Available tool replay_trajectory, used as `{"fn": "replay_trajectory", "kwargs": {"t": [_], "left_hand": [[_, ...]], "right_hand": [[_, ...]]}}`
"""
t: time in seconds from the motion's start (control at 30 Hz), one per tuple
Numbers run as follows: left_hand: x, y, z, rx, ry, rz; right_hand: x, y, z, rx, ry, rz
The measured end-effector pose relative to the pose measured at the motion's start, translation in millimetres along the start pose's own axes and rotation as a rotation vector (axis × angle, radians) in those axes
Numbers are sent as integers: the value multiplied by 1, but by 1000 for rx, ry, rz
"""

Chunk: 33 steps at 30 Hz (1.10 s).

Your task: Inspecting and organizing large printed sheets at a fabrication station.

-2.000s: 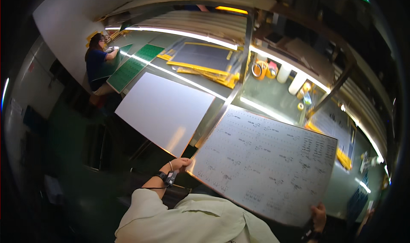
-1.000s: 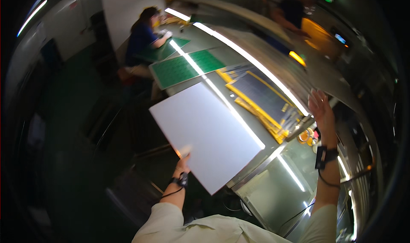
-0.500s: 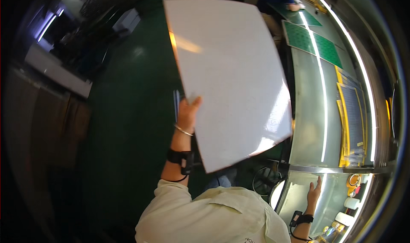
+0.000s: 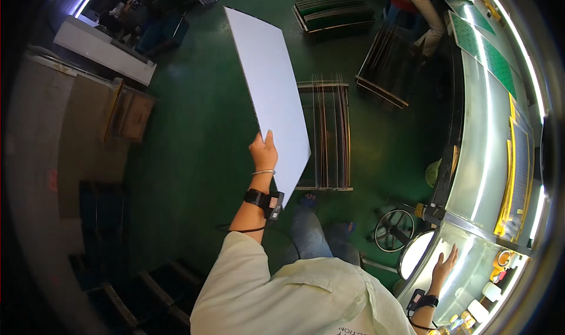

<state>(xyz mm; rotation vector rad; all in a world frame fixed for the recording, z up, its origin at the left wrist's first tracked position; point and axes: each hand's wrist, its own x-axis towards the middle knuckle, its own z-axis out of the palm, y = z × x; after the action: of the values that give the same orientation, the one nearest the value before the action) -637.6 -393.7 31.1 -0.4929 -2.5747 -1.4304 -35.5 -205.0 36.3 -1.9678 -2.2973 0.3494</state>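
My left hand (image 4: 264, 154) grips the long edge of a large, thin white panel (image 4: 266, 76), thumb on its near face and the fingers hidden behind. The panel is held up and tilted, so its face looks narrow. Beneath and to the right of it is a floor rack (image 4: 350, 138) with thin sheets standing in it. On the right, my right hand (image 4: 444, 269) holds nothing; its fingers are apart over the lit glass-topped bench (image 4: 475, 176). Whether that palm touches the glass I cannot tell.
Tape rolls (image 4: 501, 260) and white jars (image 4: 492, 291) line the bench's right edge. Yellow-edged panels (image 4: 517, 176) and green sheets (image 4: 484, 52) lie farther up. A spoked handwheel (image 4: 394, 230) and other sheet racks (image 4: 334, 11) stand around. Another person (image 4: 426, 8) works at the far end.
The white panel has turned from nearly face-on to a narrow slant, uncovering the racks and floor behind it. My left hand keeps hold of it; my right hand stays over the bench.
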Motion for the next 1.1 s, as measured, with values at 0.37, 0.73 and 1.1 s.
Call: {"fn": "replay_trajectory", "kwargs": {"t": [0.37,0.73,1.1], "left_hand": [[-47,-135,86,102,-277,-150],[-4,-131,133,234,-538,-340],[38,-206,147,430,-626,-369]], "right_hand": [[-57,-95,46,31,-195,-86],[-91,-159,77,39,-275,-57],[-112,-168,95,187,-511,3]]}}
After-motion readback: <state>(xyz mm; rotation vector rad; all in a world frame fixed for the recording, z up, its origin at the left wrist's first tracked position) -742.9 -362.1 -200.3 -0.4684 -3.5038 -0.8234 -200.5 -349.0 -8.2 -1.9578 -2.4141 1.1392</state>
